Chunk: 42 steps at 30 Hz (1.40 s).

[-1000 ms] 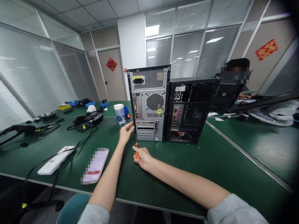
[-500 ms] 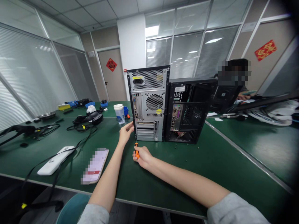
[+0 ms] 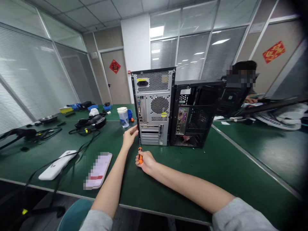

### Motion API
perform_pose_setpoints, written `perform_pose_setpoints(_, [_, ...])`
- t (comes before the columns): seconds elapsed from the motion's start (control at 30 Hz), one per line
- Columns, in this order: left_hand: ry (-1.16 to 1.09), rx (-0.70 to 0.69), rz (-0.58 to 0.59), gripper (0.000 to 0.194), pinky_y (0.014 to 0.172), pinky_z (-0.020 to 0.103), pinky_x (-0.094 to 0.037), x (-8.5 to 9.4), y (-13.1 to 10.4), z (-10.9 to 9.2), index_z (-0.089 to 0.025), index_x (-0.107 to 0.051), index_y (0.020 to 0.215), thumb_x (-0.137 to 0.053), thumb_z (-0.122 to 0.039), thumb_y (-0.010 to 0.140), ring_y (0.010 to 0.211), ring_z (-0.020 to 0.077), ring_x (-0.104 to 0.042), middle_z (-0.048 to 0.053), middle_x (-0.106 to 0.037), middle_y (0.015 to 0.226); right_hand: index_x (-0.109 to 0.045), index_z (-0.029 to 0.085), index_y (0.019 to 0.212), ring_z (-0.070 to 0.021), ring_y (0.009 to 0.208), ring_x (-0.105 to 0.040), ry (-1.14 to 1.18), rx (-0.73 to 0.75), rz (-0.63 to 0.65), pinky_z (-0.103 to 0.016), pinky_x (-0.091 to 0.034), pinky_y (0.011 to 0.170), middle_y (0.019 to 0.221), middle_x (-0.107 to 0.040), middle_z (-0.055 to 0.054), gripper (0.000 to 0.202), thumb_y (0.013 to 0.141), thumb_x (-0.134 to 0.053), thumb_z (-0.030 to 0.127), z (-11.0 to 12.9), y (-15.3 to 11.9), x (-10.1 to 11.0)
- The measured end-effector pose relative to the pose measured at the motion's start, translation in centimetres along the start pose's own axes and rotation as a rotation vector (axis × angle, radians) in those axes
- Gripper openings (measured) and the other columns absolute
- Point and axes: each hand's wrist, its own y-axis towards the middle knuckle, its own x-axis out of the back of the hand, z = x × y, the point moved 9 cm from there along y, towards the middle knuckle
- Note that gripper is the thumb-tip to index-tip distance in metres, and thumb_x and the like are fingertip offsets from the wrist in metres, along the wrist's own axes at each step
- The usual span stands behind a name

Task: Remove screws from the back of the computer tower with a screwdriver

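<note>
Now mid-frame: right hand (image 3: 146, 161) closed around orange-handled screwdriver (image 3: 140, 155); left hand (image 3: 130, 135), fingers loosely open, against silver metal computer tower (image 3: 154, 106).

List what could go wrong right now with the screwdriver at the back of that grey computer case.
The screwdriver in the right hand meets the case's bottom left corner at a slant; the tip may slip off. The left hand rests beside it and could be jabbed. A loosened screw might drop onto the green table.

Bare grey sheet metal, perforated, on the computer case (image 3: 154, 107); glossy black plastic trim alongside. Matt green mat over the table (image 3: 216, 166). Glossy orange plastic handle, thin metal shaft on the screwdriver (image 3: 140, 154).
</note>
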Motion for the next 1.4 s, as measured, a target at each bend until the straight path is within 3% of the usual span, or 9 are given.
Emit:
perform_pose_setpoints(0.23, [0.001,-0.002,0.006,0.077,0.103,0.047,-0.051,0.0,0.0,0.1,-0.011,-0.062,0.124,-0.078,-0.053,0.061,0.123,0.032,-0.058,0.016,-0.064,0.126,-0.057,0.016,0.117,-0.0157,0.093,-0.063,0.019,-0.006,0.016,-0.035,-0.056,0.078,0.112,-0.063,-0.006,0.033,0.091,-0.057,0.038,-0.5,0.6,0.1])
perform_pose_setpoints(0.43, [0.0,0.0,0.005,0.079,0.102,0.048,-0.051,-0.1,0.0,0.0,-0.01,-0.062,0.124,-0.078,-0.053,0.06,0.123,0.0332,-0.058,0.017,-0.063,0.127,-0.056,0.013,0.087,-0.0053,0.053,-0.052,0.036,0.009,0.01,-0.019,-0.046,0.05,0.069,-0.057,0.004,0.02,0.097,-0.045,0.027,-0.4,0.5,-0.2])
perform_pose_setpoints(0.53, [-0.009,0.001,0.003,0.078,0.102,0.048,-0.051,0.0,0.0,0.1,-0.01,-0.062,0.124,-0.078,-0.051,0.061,0.123,0.0331,-0.058,0.018,-0.063,0.127,-0.047,0.016,0.075,-0.006,0.043,-0.048,0.029,0.024,0.007,-0.019,-0.044,0.047,0.054,-0.051,0.004,0.027,0.098,-0.034,0.016,-0.1,0.1,-0.5])
perform_pose_setpoints(0.63, [-0.01,-0.002,0.007,0.075,0.102,0.048,-0.051,0.0,0.0,0.2,-0.011,-0.062,0.124,-0.078,-0.05,0.062,0.123,0.0325,-0.058,0.017,-0.063,0.127,-0.045,0.017,0.074,-0.0072,0.04,-0.047,0.008,0.024,-0.003,-0.021,-0.044,0.045,0.051,-0.051,0.004,0.026,0.098,-0.034,0.015,0.1,-0.3,-0.6])
perform_pose_setpoints(0.9, [-0.006,0.0,0.006,0.072,0.101,0.046,-0.052,0.0,0.0,0.1,-0.011,-0.062,0.123,-0.077,-0.047,0.063,0.122,0.0313,-0.059,0.016,-0.063,0.127,-0.053,0.014,0.085,-0.0065,0.048,-0.049,-0.017,-0.016,-0.021,-0.019,-0.043,0.046,0.063,-0.055,0.004,0.022,0.099,-0.037,0.021,0.0,-0.5,-0.5])
perform_pose_setpoints(1.03, [-0.004,0.004,0.001,0.073,0.102,0.048,-0.051,0.0,0.0,0.1,-0.011,-0.063,0.123,-0.078,-0.048,0.061,0.122,0.0317,-0.059,0.017,-0.064,0.125,-0.058,0.015,0.11,-0.0105,0.077,-0.061,-0.011,-0.04,-0.023,-0.027,-0.054,0.066,0.097,-0.064,-0.002,0.028,0.093,-0.055,0.037,-0.4,-0.2,-0.4])
perform_pose_setpoints(1.13, [-0.007,0.002,0.005,0.074,0.103,0.049,-0.05,-0.1,0.0,0.0,-0.011,-0.063,0.123,-0.078,-0.049,0.061,0.122,0.0321,-0.059,0.017,-0.064,0.125,-0.057,0.017,0.118,-0.0166,0.096,-0.063,0.0,-0.046,-0.016,-0.037,-0.056,0.081,0.114,-0.062,-0.006,0.035,0.091,-0.056,0.039,-0.5,-0.1,-0.5])
perform_pose_setpoints(1.4, [-0.012,0.003,0.005,0.074,0.102,0.048,-0.051,-0.1,-0.1,-0.1,-0.011,-0.062,0.123,-0.078,-0.049,0.062,0.122,0.0314,-0.059,0.017,-0.063,0.127,-0.056,0.017,0.12,-0.0182,0.1,-0.062,0.014,-0.05,-0.009,-0.04,-0.055,0.085,0.119,-0.061,-0.007,0.037,0.091,-0.057,0.039,-0.5,0.0,-0.5])
